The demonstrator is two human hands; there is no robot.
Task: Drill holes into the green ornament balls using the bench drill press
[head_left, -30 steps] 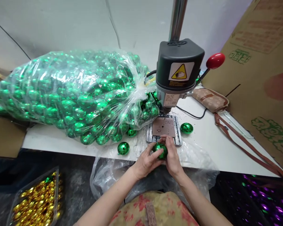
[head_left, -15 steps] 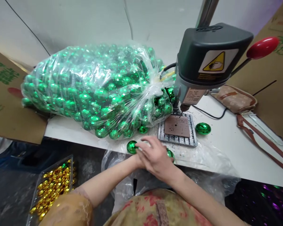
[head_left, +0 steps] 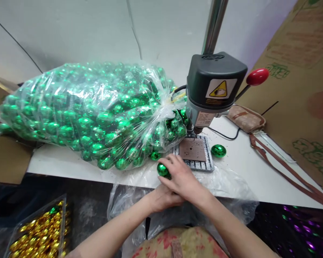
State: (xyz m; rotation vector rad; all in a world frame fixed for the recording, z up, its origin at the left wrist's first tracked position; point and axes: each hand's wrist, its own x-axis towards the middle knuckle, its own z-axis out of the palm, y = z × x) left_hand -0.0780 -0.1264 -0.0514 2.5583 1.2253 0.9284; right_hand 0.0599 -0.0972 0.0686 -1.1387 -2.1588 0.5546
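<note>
My right hand is closed around a shiny green faceted ball near the table's front edge, thumb below and fingers over it. Under the right wrist lies my left hand, its arm crossing beneath. Its fingers look curled, but they are mostly covered, and what they hold is hidden. Just beyond the hands is a drill press with a brown pad on its slotted metal base. Another green ball rests right of the base, and one more sits by the bag.
A large tied clear bag of green balls fills the table's left. A red-knobbed lever sticks out from the press. A small strapped bag lies at right. Gold balls fill a container below left; cardboard stands right.
My right hand has closed on the green ball at the left. The green ball that showed beneath my right hand is now out of sight. The view has shifted to the right.
</note>
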